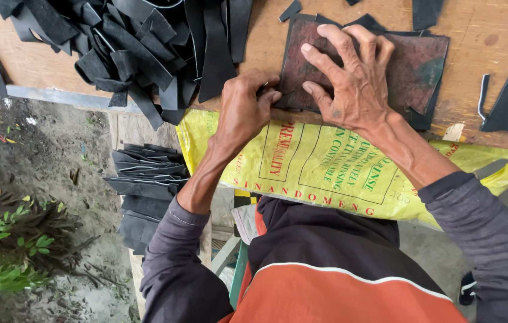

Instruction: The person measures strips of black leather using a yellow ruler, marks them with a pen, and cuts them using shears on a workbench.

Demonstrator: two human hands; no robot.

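The right hand (352,84) lies flat, fingers spread, pressing down on a dark reddish-brown sheet (409,69) that rests on the wooden table (481,30). Just beside it, at the sheet's near left edge, the left hand (243,107) is curled shut around something small — what it is cannot be told. Under both wrists a yellow printed sack (325,173) drapes over the table edge — beyond the left hand lies a heap of black rubber strips (140,48).
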